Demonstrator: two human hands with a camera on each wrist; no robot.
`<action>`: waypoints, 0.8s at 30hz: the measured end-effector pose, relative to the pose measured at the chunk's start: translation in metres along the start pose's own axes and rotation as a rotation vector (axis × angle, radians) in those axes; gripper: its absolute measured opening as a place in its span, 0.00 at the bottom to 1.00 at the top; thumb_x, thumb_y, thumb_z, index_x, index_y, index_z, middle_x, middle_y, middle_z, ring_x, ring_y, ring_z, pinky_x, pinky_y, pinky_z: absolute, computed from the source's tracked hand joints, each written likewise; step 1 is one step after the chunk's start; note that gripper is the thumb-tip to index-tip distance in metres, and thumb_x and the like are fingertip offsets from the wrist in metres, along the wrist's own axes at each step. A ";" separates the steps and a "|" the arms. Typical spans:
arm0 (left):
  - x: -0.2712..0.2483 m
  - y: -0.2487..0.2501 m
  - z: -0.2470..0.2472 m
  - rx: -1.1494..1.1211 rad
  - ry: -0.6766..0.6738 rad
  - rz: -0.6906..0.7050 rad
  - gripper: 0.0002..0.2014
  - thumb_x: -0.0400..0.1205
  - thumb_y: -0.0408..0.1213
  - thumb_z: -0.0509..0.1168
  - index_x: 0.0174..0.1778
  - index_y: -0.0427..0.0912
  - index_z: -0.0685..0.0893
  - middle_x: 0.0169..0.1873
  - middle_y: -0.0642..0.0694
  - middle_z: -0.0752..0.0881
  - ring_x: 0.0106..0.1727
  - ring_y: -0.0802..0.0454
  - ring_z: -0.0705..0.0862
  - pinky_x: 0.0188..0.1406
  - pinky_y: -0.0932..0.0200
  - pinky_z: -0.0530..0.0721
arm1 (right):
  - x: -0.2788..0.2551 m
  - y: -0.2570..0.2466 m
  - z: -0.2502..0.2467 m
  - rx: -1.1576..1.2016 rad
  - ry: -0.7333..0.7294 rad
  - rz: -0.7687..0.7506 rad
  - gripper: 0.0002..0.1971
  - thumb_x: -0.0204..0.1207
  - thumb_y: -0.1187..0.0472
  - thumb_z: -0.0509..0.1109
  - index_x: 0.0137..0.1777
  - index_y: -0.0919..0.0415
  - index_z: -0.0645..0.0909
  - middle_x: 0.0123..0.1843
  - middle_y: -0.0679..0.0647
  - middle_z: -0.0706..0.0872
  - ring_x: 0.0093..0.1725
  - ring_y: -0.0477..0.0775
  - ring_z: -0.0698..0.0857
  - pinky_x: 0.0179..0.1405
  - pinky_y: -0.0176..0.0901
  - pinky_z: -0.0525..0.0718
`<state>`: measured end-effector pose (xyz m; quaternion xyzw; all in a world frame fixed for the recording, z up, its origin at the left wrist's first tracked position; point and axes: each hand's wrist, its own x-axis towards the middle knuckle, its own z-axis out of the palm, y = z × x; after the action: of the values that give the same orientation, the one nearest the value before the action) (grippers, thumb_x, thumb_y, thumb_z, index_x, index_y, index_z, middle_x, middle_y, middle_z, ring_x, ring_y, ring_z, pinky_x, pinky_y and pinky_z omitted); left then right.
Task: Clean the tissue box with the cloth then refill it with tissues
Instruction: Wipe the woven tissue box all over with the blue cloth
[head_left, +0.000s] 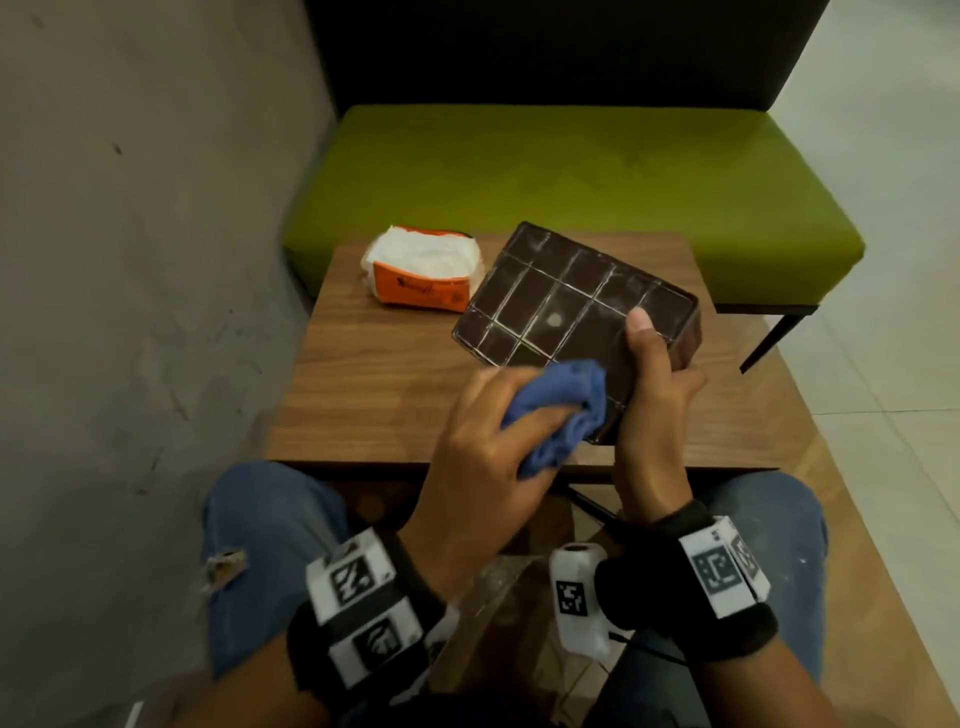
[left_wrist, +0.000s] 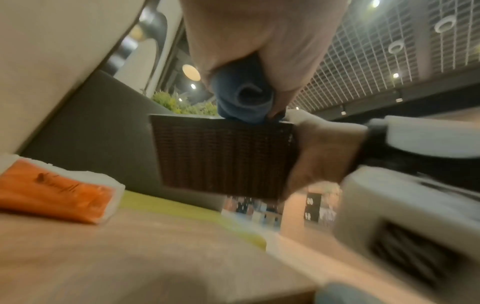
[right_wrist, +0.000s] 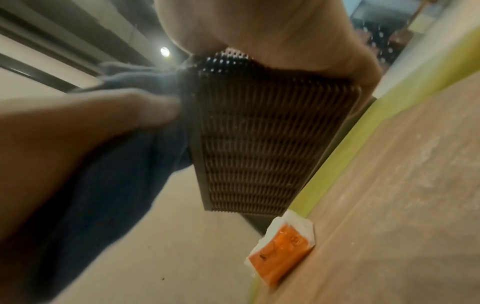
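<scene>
Bare wooden table (head_left: 363, 395) lies left of the raised tissue box (head_left: 566, 306); the tissue pack (head_left: 423, 270) blocks the far-left corner, just beside the box.

Looking like a café or restaurant seating nook rather than a home. Showing a small wood-grain table (head_left: 395, 364) pushed against an upholstered booth bench (head_left: 571, 171) at twelve o'clock, green-cushioned with a tall dark backrest. Running along nine o'clock, a bare grey concrete wall (head_left: 145, 260); spreading at three o'clock, pale glossy floor tiles (head_left: 893, 260). Hanging overhead in the left wrist view, an open metal grid ceiling (left_wrist: 376, 57) with recessed spotlights and ring lamps, plus planter greenery (left_wrist: 182, 105) behind the backrest. Lying on the table, an orange tissue pack (head_left: 423, 270).
</scene>
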<state>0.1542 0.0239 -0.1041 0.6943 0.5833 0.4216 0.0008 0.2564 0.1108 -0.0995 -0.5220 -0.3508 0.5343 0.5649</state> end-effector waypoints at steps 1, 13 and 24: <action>-0.007 -0.001 0.000 -0.007 -0.011 -0.002 0.13 0.74 0.37 0.68 0.54 0.40 0.84 0.57 0.45 0.78 0.58 0.50 0.76 0.59 0.67 0.74 | 0.002 -0.001 -0.002 0.003 0.002 -0.007 0.42 0.51 0.32 0.72 0.61 0.57 0.67 0.64 0.62 0.77 0.61 0.55 0.83 0.59 0.50 0.86; -0.002 0.005 0.005 -0.062 -0.020 -0.054 0.14 0.74 0.37 0.69 0.55 0.39 0.87 0.56 0.40 0.82 0.59 0.51 0.76 0.59 0.71 0.73 | -0.002 0.010 0.002 0.039 0.000 -0.020 0.41 0.50 0.32 0.71 0.56 0.58 0.66 0.54 0.56 0.78 0.51 0.50 0.82 0.48 0.42 0.84; 0.008 -0.020 -0.001 -0.020 -0.031 -0.074 0.13 0.73 0.40 0.66 0.52 0.41 0.85 0.54 0.45 0.79 0.56 0.54 0.76 0.55 0.69 0.75 | 0.002 0.010 -0.005 0.026 -0.001 0.012 0.42 0.56 0.38 0.75 0.64 0.61 0.65 0.61 0.57 0.76 0.58 0.51 0.83 0.52 0.43 0.86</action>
<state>0.1375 0.0365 -0.1083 0.6784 0.6044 0.4163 0.0324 0.2593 0.1107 -0.1107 -0.5165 -0.3407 0.5424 0.5683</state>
